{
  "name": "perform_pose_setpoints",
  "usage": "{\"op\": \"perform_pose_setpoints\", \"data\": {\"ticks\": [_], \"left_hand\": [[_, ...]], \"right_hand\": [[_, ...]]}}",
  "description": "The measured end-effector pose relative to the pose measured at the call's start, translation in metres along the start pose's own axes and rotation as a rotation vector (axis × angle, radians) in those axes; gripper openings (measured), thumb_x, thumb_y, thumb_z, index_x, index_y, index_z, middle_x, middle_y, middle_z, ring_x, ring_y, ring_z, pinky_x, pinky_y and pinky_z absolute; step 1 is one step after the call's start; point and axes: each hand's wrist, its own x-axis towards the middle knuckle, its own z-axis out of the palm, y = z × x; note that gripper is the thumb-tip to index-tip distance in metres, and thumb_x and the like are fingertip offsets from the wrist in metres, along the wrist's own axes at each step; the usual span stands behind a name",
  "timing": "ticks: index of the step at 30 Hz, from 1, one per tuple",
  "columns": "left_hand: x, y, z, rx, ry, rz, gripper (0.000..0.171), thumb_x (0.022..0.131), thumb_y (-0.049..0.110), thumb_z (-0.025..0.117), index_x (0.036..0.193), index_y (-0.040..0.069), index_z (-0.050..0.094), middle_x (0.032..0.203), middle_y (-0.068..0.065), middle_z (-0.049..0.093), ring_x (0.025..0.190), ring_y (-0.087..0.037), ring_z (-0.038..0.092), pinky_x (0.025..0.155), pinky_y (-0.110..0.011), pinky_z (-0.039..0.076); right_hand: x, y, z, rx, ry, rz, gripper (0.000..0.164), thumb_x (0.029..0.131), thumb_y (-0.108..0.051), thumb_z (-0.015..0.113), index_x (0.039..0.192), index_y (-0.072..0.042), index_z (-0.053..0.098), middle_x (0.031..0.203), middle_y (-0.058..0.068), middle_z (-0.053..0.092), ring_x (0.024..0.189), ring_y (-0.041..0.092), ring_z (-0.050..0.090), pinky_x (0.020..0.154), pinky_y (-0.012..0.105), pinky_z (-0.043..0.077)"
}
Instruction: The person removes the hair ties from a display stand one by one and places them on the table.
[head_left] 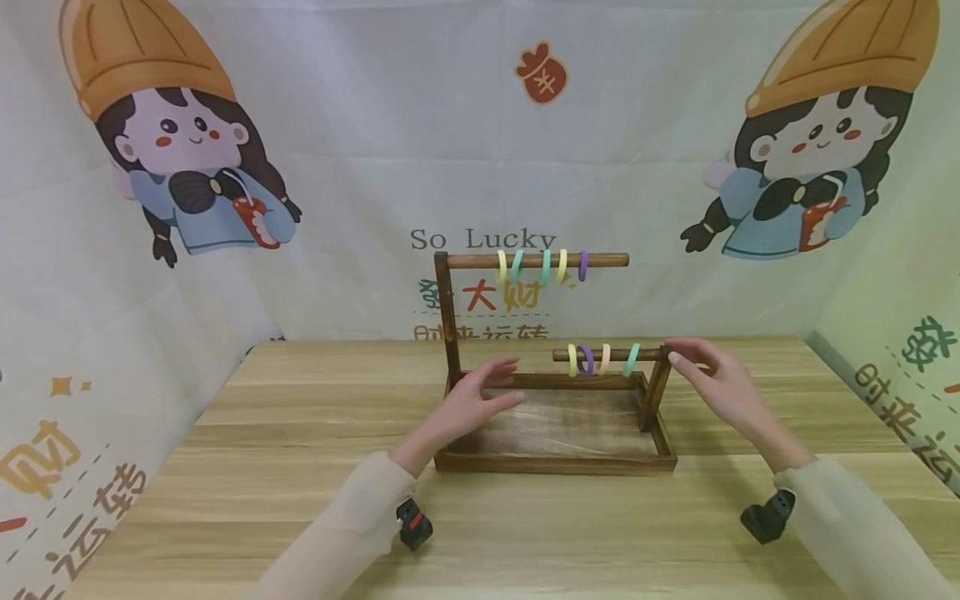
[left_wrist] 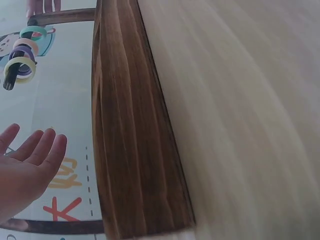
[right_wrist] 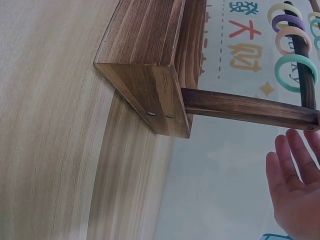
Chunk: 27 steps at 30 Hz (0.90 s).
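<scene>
A dark wooden rack (head_left: 555, 463) with a shallow tray base stands on the table. Yellow, mint and purple rings hang on its upper bar (head_left: 609, 260). On the lower bar (head_left: 645, 355) hang a yellow ring (head_left: 572, 360), a purple ring (head_left: 586, 361), a peach ring (head_left: 605, 359) and a mint ring (right_wrist: 283, 75). My left hand (head_left: 480, 395) hovers over the tray's left side, fingers loosely extended, holding nothing. With thumb and index finger my right hand (head_left: 720, 383) pinches the top of the short right post (right_wrist: 240, 106); its other fingers are extended. The right wrist view cuts off that grip.
The rack rests on a light wood-grain table (head_left: 315, 417). Behind it hangs a printed cloth (head_left: 360, 125) with cartoon figures and lettering. Each bar has one free end, the upper pointing right and the lower pointing left.
</scene>
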Motion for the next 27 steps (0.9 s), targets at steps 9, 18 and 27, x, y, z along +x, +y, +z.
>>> {"op": "perform_pose_setpoints", "data": {"ticks": [9, 18, 27], "left_hand": [[0.018, 0.012, 0.014, -0.047, -0.007, 0.010, 0.056, 0.085, 0.029, 0.060, 0.134, 0.013, 0.036, 0.132, -0.009, 0.040, 0.117, -0.023, 0.040, 0.092, -0.038, 0.035], [0.032, 0.032, 0.025, -0.126, -0.012, 0.006, 0.058, 0.084, 0.024, 0.062, 0.134, 0.013, 0.036, 0.132, -0.009, 0.040, 0.118, -0.025, 0.039, 0.090, -0.034, 0.037], [0.047, 0.026, 0.035, -0.178, 0.003, -0.053, 0.058, 0.081, 0.025, 0.066, 0.132, 0.020, 0.038, 0.132, -0.007, 0.039, 0.112, -0.022, 0.046, 0.082, -0.031, 0.044]], "right_hand": [[0.002, 0.001, 0.001, -0.039, 0.033, -0.013, 0.036, 0.093, -0.023, 0.046, 0.120, 0.001, 0.050, 0.114, 0.016, 0.054, 0.095, 0.002, 0.047, 0.076, 0.015, 0.039], [0.002, 0.001, 0.001, -0.014, 0.035, -0.029, 0.035, 0.093, -0.022, 0.046, 0.120, 0.001, 0.051, 0.112, 0.016, 0.055, 0.093, -0.003, 0.047, 0.075, 0.013, 0.039], [0.002, 0.001, 0.000, -0.019, 0.034, -0.032, 0.034, 0.093, -0.021, 0.047, 0.119, 0.000, 0.051, 0.112, 0.016, 0.055, 0.093, -0.003, 0.047, 0.074, 0.013, 0.039]]}}
